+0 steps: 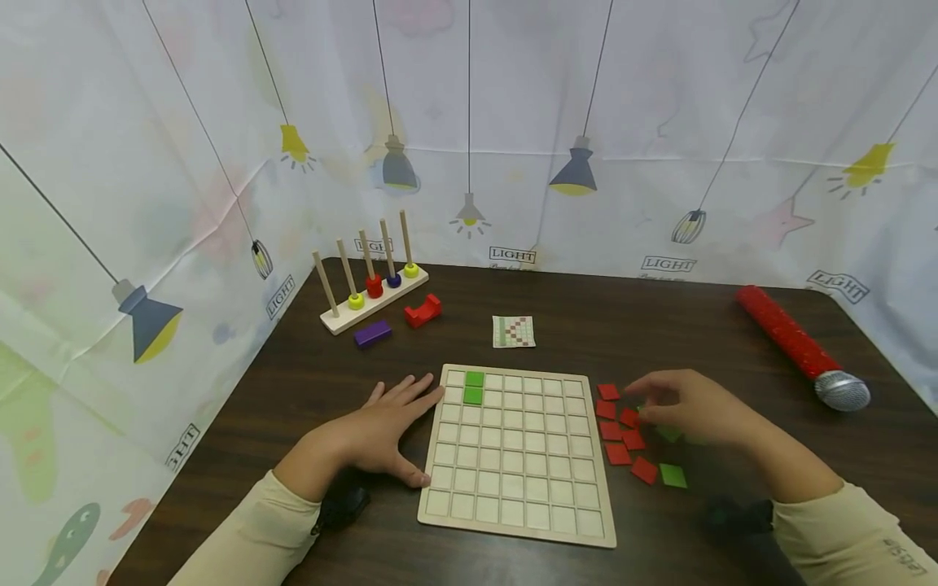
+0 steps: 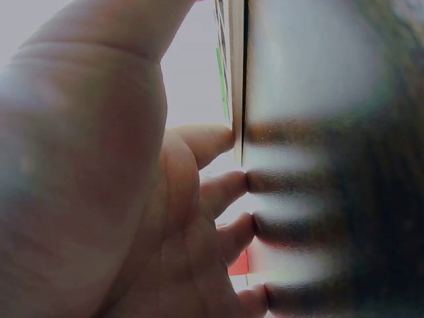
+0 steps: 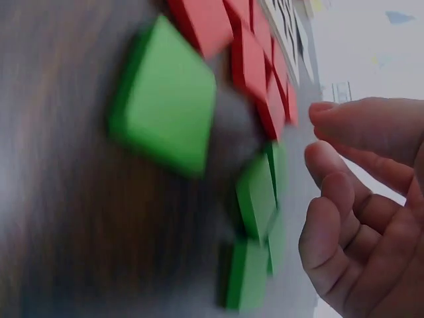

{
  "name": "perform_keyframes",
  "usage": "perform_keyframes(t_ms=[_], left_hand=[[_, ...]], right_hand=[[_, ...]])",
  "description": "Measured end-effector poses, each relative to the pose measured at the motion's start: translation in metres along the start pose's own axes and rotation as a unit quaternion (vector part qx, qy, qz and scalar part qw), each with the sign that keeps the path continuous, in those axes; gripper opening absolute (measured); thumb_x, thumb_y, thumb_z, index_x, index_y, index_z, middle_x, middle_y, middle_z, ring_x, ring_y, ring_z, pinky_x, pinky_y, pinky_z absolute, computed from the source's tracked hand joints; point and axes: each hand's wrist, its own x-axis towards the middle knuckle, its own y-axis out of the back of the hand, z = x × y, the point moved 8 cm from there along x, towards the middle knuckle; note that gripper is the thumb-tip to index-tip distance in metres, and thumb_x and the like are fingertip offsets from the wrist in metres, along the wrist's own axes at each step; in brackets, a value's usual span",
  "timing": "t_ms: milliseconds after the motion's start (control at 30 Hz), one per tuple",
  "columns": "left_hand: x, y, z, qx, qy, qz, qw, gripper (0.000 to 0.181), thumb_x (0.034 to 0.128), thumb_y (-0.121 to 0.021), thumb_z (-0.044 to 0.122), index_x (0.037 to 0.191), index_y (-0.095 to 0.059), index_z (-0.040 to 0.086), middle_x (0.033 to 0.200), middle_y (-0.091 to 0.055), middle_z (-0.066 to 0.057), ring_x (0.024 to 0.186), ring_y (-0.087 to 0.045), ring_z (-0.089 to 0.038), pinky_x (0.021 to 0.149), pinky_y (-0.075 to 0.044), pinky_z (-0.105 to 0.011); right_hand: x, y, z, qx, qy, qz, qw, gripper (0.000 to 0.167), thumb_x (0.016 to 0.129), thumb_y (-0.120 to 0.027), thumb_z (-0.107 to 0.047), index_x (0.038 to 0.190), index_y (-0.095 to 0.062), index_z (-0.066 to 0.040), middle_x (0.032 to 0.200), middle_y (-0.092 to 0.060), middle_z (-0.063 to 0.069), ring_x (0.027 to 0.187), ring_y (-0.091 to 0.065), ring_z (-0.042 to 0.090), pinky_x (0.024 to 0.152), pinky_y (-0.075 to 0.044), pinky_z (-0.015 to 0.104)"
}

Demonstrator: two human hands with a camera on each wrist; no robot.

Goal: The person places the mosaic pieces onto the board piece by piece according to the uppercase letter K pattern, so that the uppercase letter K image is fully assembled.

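Observation:
A pale wooden grid board [image 1: 513,532] lies on the dark table. Two green square tiles [image 1: 473,395] sit one below the other in its second column, at the far end. My left hand [image 1: 381,431] rests with fingers spread at the board's left edge, thumb and index fingertip touching it. To the right of the board, my right hand [image 1: 692,407] hovers over loose tiles, fingers bent; nothing shows between thumb and fingers in the right wrist view. Several red tiles [image 1: 618,453] lie beside the board. Several green tiles lie under or near that hand, one green tile [image 3: 169,99] apart.
Behind the board lies a small patterned card [image 1: 514,332]. At the back left stand a peg stacker [image 1: 375,303] with colored beads, a purple block [image 1: 373,334] and a red notched block [image 1: 422,311]. A red microphone [image 1: 799,346] lies at the right.

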Motion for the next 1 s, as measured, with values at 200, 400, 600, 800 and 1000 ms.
perform_keyframes(t_ms=[200, 400, 600, 800, 1000], left_hand=[[-0.001, 0.001, -0.001, 0.0, -0.003, 0.004, 1.0, 0.122, 0.0744, -0.082, 0.066, 0.166, -0.013, 0.023, 0.171, -0.002, -0.002, 0.155, 0.001, -0.031, 0.117, 0.004, -0.063], [-0.002, 0.001, -0.001, -0.003, -0.007, 0.006, 1.0, 0.123, 0.0743, -0.082, 0.067, 0.166, -0.013, 0.023, 0.171, -0.001, -0.003, 0.155, 0.001, -0.032, 0.116, 0.005, -0.064], [-0.001, 0.0, -0.001, -0.004, -0.007, 0.003, 1.0, 0.123, 0.0741, -0.082, 0.067, 0.166, -0.012, 0.024, 0.171, -0.001, -0.002, 0.155, 0.001, -0.03, 0.117, 0.004, -0.063], [-0.001, 0.001, 0.0, -0.002, -0.003, 0.001, 1.0, 0.123, 0.0741, -0.082, 0.066, 0.166, -0.012, 0.025, 0.171, -0.001, -0.001, 0.155, 0.002, -0.029, 0.117, 0.003, -0.063], [0.0, 0.0, -0.001, -0.005, -0.005, 0.002, 1.0, 0.123, 0.0741, -0.082, 0.067, 0.166, -0.012, 0.025, 0.171, -0.001, -0.002, 0.155, 0.002, -0.029, 0.117, 0.004, -0.063]], right_hand=[[-0.004, 0.006, 0.014, -0.022, -0.008, -0.016, 0.9996, 0.04, 0.093, -0.074, -0.015, 0.132, -0.067, -0.008, 0.085, -0.059, 0.001, 0.074, -0.052, 0.021, 0.06, -0.042, 0.036], [-0.006, 0.003, 0.016, -0.02, -0.012, -0.016, 0.9996, 0.04, 0.091, -0.076, -0.018, 0.13, -0.068, -0.009, 0.082, -0.057, 0.001, 0.069, -0.05, 0.02, 0.058, -0.04, 0.035], [-0.005, 0.002, 0.02, -0.048, -0.033, -0.011, 0.9982, 0.035, 0.091, -0.077, -0.019, 0.124, -0.07, -0.01, 0.081, -0.056, 0.001, 0.071, -0.051, 0.02, 0.059, -0.042, 0.037], [-0.003, 0.004, 0.016, -0.076, -0.02, 0.002, 0.9969, 0.026, 0.089, -0.079, -0.017, 0.112, -0.069, -0.012, 0.089, -0.06, 0.003, 0.079, -0.055, 0.023, 0.065, -0.046, 0.04], [-0.002, 0.006, 0.013, -0.092, -0.01, 0.039, 0.995, 0.023, 0.086, -0.082, -0.016, 0.099, -0.065, -0.015, 0.102, -0.065, 0.006, 0.092, -0.059, 0.029, 0.076, -0.051, 0.051]])
